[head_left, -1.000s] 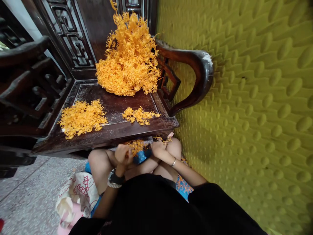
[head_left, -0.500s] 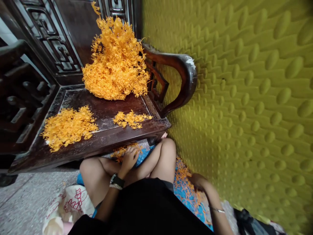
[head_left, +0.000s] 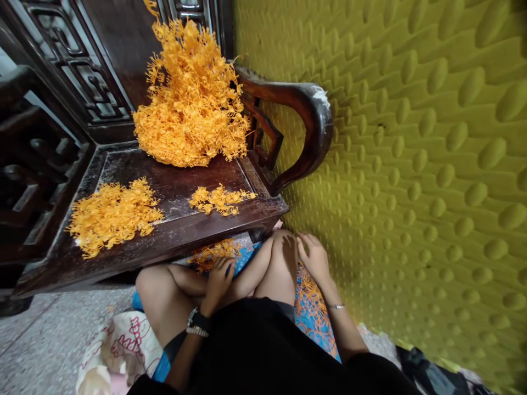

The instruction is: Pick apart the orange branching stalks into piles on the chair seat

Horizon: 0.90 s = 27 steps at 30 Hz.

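Note:
My left hand point(head_left: 219, 276) is low over my crossed legs, its fingers curled; whatever they may hold is hidden. Just beyond it, under the seat's front edge, lies a heap of orange plastic pieces point(head_left: 214, 253). My right hand point(head_left: 315, 257) is raised beside my right knee with bent, closed fingers, and I cannot make out anything in them. Loose orange strips point(head_left: 312, 296) are spread over a blue sheet point(head_left: 302, 319) below that forearm. On the dark wooden seat point(head_left: 175, 189) stand a tall mound of spidery orange pieces point(head_left: 191, 109), a flatter pile point(head_left: 115, 214) and a small cluster point(head_left: 220, 199).
A curved wooden armrest point(head_left: 315, 129) borders the seat on the right, close to a padded yellow-green wall point(head_left: 395, 175). A white bag with red drawings point(head_left: 123, 345) lies on the speckled floor point(head_left: 49, 345) at my left. Dark items point(head_left: 432, 373) lie at lower right.
My right hand has moved forward and up, from the loose orange strips to beside my right knee. My left hand stays over my legs with only a slight shift. The view has shifted slightly.

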Each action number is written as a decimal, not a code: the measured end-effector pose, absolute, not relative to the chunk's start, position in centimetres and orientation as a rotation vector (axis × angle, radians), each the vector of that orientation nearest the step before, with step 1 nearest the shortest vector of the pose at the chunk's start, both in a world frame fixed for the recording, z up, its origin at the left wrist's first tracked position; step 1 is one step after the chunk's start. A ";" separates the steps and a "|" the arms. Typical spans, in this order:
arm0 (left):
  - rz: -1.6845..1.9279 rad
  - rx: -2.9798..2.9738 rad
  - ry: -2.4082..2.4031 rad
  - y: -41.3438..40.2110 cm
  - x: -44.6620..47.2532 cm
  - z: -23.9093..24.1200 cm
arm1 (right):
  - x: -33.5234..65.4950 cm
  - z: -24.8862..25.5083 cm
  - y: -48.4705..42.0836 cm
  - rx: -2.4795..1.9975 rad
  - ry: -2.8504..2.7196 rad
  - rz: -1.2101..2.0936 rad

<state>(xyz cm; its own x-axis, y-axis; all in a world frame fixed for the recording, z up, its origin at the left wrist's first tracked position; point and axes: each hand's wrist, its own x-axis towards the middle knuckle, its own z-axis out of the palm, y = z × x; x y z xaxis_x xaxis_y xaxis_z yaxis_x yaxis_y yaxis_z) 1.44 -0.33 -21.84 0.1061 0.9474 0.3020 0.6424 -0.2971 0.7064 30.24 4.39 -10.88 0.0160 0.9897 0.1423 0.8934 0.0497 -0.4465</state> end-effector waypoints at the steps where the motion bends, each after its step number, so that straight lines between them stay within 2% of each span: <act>1: 1.083 1.986 1.560 -0.5 1.2 -21.1 | 29.7 -10.6 5.1 -1.802 -1.883 0.263; 7: 1.408 1.951 1.605 -0.4 -0.2 -14.8 | 22.9 -7.4 7.8 -1.319 -1.784 0.097; 10: 1.581 1.949 1.608 0.8 -0.6 -11.4 | 18.9 -5.7 9.2 -1.218 -1.894 0.154; 13: 1.563 1.897 1.639 2.2 -0.8 -9.2 | 16.3 -5.1 10.5 -1.211 -2.065 0.272; 17: 1.386 1.767 1.651 3.2 -0.7 -8.4 | 15.2 -5.4 11.4 -1.247 -2.129 0.356; 23: 1.381 1.551 1.544 3.4 0.4 -8.0 | 15.8 -5.2 10.9 -1.244 -1.944 0.495; 27: 1.393 1.363 1.393 3.8 1.7 -7.2 | 16.0 -4.5 9.7 -1.129 -1.576 0.951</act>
